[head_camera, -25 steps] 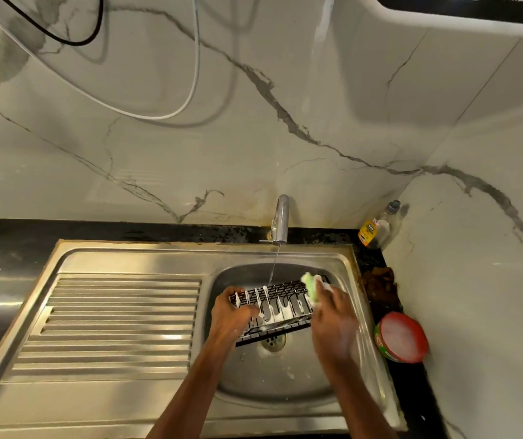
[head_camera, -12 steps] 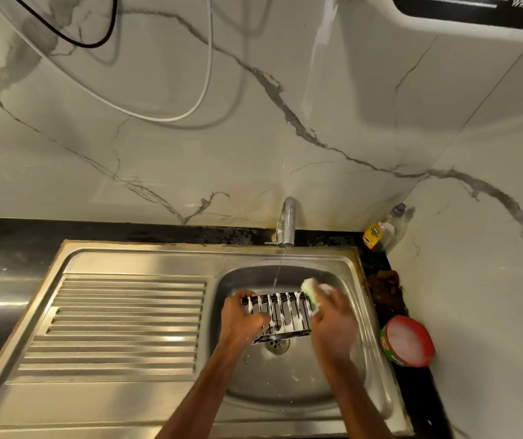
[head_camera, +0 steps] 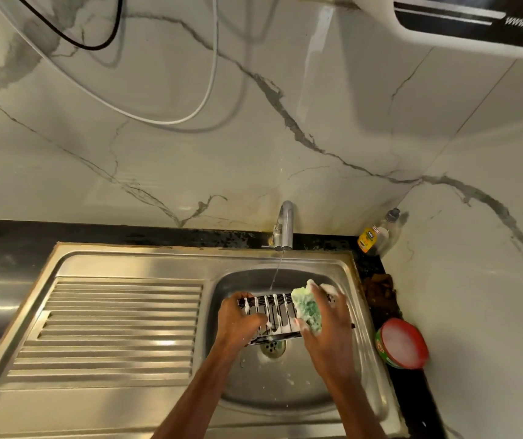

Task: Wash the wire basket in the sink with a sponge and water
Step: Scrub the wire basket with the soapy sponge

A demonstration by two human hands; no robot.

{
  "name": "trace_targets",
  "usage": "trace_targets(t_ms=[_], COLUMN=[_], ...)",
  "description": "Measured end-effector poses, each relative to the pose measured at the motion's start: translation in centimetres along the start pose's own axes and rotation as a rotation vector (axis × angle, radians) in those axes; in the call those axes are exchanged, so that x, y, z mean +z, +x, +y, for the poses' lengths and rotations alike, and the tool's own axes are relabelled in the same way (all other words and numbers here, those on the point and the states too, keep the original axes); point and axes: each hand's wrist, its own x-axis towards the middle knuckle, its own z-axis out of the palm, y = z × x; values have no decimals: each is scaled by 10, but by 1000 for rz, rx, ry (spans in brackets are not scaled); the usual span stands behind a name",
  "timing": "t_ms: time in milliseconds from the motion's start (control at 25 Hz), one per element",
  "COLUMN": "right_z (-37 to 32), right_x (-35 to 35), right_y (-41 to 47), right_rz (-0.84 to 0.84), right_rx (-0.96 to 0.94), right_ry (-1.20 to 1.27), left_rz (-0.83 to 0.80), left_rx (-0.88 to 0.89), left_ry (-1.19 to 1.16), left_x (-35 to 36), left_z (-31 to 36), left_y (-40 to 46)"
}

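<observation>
A black wire basket (head_camera: 274, 313) streaked with white foam is held over the sink bowl (head_camera: 285, 384), just above the drain. My left hand (head_camera: 238, 321) grips its left end. My right hand (head_camera: 326, 324) holds a soapy green sponge (head_camera: 307, 307) against the basket's right part and hides that end. A thin stream of water falls from the tap (head_camera: 284, 226) onto the basket's far edge.
A ribbed steel drainboard (head_camera: 111, 324) lies left of the bowl. On the black counter at right stand a dish soap bottle (head_camera: 377, 234), a brown rag (head_camera: 379, 286) and a red tub of soap paste (head_camera: 401, 343). Marble walls close the back and right.
The sponge in my right hand has slid left and down over the basket wires. My left hand keeps its grip on the basket's left end.
</observation>
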Motion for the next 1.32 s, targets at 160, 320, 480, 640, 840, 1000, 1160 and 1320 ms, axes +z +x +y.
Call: trace_targets(t_ms=[160, 320, 480, 640, 840, 1000, 1160, 1320], right_z=[2, -1, -12, -20, -4, -6, -15, -13], right_x=[2, -7, -14, 3, 7, 13, 19, 4], right_y=[7, 2, 5, -3, 9, 6, 7, 3], right_rz=[-186, -263, -63, 45, 17, -44, 34, 153], right_rx=[75, 121, 249, 160, 230, 215, 300, 276], right_ry=[-250, -305, -403, -286, -72, -168, -69, 147], left_rz=[-42, -52, -24, 28, 37, 51, 39, -22], left_rx=[23, 22, 31, 59, 81, 75, 57, -1], left_ry=[10, 36, -3, -11, -2, 29, 29, -37], left_x=[3, 3, 1, -8, -14, -16, -12, -13], left_z=[-2, -7, -5, -1, 1, -2, -2, -9], left_y=[-2, -3, -5, -5, -10, -9, -7, -7])
